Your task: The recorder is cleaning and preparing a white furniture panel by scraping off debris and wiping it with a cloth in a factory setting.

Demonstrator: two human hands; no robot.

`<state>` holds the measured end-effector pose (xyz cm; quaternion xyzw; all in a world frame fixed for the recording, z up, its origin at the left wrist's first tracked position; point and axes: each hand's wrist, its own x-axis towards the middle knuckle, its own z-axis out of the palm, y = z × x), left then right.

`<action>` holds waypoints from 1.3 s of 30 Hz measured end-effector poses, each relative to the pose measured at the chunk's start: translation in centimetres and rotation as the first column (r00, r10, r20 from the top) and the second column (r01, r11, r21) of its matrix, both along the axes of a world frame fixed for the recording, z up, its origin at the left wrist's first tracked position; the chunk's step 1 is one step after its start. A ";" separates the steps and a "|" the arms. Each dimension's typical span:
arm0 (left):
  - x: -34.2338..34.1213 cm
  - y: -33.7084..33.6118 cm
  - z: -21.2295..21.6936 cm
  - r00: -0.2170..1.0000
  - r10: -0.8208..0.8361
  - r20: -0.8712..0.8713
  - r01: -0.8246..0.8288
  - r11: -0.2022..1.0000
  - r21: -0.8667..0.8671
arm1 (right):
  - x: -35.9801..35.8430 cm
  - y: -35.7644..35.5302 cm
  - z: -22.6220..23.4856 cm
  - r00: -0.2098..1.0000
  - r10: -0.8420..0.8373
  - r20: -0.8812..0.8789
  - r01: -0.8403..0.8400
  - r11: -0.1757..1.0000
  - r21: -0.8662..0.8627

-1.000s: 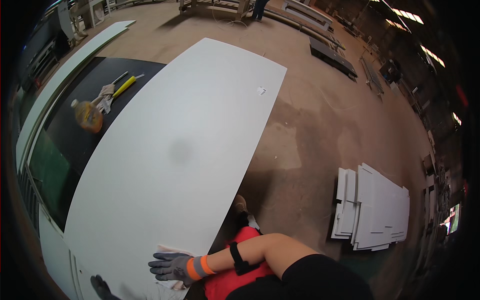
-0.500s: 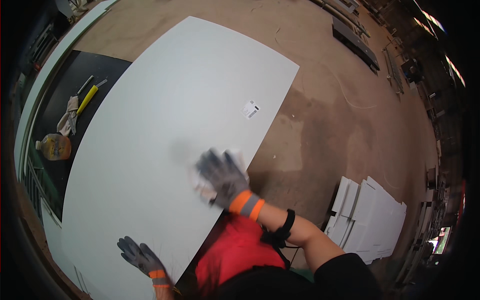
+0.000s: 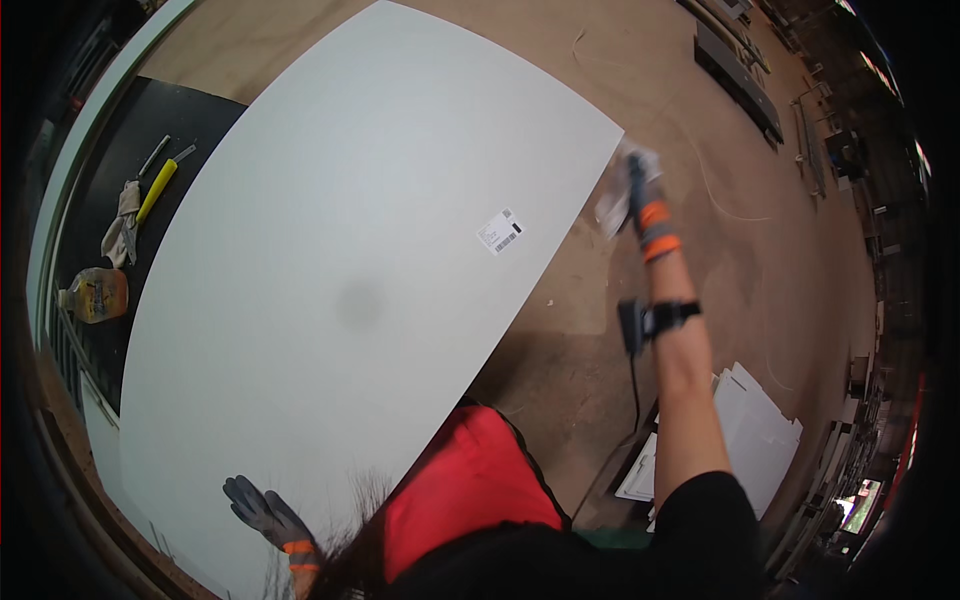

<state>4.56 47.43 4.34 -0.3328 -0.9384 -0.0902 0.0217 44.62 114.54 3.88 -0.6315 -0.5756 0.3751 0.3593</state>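
Large white flat panel [image 3: 340,270] lies flat over a black table [image 3: 190,120], dusty floor around it. Left gloved hand [image 3: 262,508] pressed flat, fingers spread, on the near edge. Right gloved hand [image 3: 640,190] past the far right corner, fingers closed on a crumpled white cloth [image 3: 612,210].

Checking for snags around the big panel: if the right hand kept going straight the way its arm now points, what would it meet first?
The right hand, holding a white cloth at the white panel's far corner, points up the picture. Beyond it lies only bare brown floor, so the way looks free, though depth is unclear.
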 end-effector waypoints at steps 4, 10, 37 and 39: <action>-0.1 -0.3 1.3 0.995 0.084 -0.056 -0.094 0.974 -0.206 | -3.8 3.6 5.8 0.998 0.039 -0.042 -0.030 0.980 0.196; 0.1 0.7 1.3 0.997 0.072 -0.041 -0.077 0.987 -0.141 | -12.3 3.9 3.2 0.822 0.384 0.420 -0.468 0.876 0.117; -34.2 -7.2 1.6 0.941 0.324 0.099 -0.331 0.818 0.471 | -58.1 -37.8 -0.7 0.326 0.834 0.445 -0.876 0.089 0.474; -39.9 -9.2 -1.5 0.920 0.393 0.005 -0.359 0.836 0.415 | -58.4 -25.9 0.8 0.467 0.565 0.680 -0.884 0.311 0.349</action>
